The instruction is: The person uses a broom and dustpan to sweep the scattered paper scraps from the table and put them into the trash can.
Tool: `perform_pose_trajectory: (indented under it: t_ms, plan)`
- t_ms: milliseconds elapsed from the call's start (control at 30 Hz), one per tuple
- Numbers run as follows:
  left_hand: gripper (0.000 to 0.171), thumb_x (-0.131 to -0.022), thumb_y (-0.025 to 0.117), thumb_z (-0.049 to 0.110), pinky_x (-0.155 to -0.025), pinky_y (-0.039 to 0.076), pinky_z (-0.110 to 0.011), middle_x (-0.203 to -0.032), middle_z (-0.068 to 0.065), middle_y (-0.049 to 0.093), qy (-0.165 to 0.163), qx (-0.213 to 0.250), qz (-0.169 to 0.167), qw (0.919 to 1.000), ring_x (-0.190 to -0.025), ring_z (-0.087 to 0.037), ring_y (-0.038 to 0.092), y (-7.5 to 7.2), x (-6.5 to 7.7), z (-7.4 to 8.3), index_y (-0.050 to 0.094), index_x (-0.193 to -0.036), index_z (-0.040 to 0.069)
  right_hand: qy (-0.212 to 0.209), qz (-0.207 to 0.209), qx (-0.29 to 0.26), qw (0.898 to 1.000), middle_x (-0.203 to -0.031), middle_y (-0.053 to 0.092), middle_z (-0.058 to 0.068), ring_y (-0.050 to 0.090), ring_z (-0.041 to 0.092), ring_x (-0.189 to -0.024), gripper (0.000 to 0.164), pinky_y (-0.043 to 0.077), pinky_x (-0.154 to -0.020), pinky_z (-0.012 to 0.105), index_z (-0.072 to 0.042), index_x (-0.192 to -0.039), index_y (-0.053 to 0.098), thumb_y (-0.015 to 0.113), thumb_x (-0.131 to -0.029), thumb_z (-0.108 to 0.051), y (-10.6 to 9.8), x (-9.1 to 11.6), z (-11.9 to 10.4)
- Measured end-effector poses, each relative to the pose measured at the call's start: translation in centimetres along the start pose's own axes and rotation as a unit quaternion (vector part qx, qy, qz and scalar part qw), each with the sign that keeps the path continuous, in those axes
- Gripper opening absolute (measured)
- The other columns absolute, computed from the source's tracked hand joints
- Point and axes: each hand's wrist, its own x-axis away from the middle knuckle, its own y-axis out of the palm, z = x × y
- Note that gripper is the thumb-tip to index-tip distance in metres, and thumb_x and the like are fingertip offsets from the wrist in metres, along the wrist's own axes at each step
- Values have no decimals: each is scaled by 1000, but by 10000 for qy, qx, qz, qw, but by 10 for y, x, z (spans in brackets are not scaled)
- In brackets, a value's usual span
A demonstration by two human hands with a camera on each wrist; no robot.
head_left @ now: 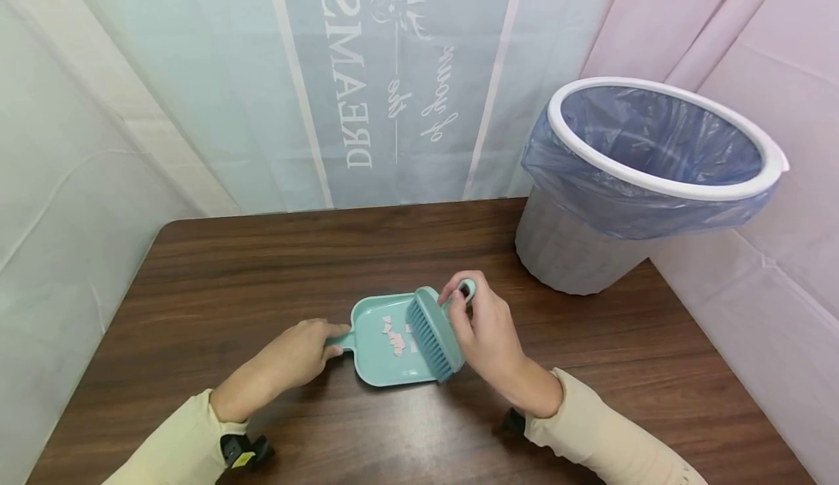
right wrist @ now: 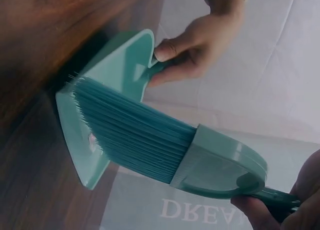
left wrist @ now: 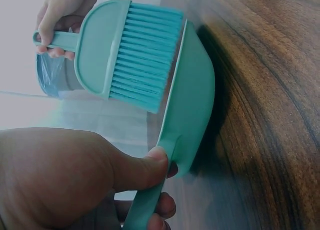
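Note:
A teal dustpan [head_left: 383, 372] sits over the wooden table, with several small pale pink scraps [head_left: 396, 341] lying in its pan. My left hand [head_left: 298, 350] grips the dustpan's handle [left wrist: 146, 205], thumb on top and fingers beneath. In my right hand [head_left: 488, 332] is a matching teal hand brush [head_left: 440, 332], held by its handle, whose looped end pokes out above the fingers. The brush bristles [right wrist: 130, 127] reach down over the pan's open right side. From the right wrist view, the bristles hide most of the scraps.
A grey trash bin [head_left: 564, 252] lined with a blue bag [head_left: 655, 132] stands at the table's back right. Behind the dark wooden table [head_left: 295, 252] hangs a printed curtain [head_left: 406, 106]. Pale cloth walls [head_left: 773, 179] close off both sides.

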Motion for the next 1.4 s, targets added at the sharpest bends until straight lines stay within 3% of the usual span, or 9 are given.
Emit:
perform_pose_trajectory:
  t_ms: [633, 1000, 1200, 1400]
  plan:
    - [36, -93, 73, 7, -80, 54, -39, -107, -11, 70, 38, 43, 24, 10000, -93, -18, 61, 1, 1, -1, 69, -129, 3, 303, 256, 624, 9973, -86, 65, 5, 38, 2, -55, 13, 34, -48, 16, -1, -104, 55, 50, -98, 9, -29, 9, 32]
    - [36, -93, 74, 7, -75, 52, -36, -105, -9, 71, 132, 192, 145, 9996, -87, -14, 59, 4, 2, -6, 69, -128, 3, 835, 526, 1034, 9897, -85, 69, 5, 42, 2, -51, 11, 35, -46, 16, 1, -104, 56, 47, -100, 5, -72, 19, 57]
    - [36, -94, 73, 7, -76, 53, -35, -107, -9, 71, 288, 266, 213, 9990, -88, -14, 59, 7, 3, -10, 68, -129, 1, 1261, 601, 1003, 9851, -86, 70, 7, 61, -2, -73, 10, 45, -60, 9, 3, -104, 58, 48, -101, 4, -101, 27, 69]
    - [34, -95, 72, 8, -79, 54, -38, -107, -7, 71, 363, 260, 261, 9987, -92, -14, 61, 10, 4, -13, 69, -128, 1, 1810, 731, 1242, 9729, -87, 70, 1, 62, -10, -79, 12, 46, -64, 7, 1, -106, 60, 49, -102, -1, -134, 37, 81]
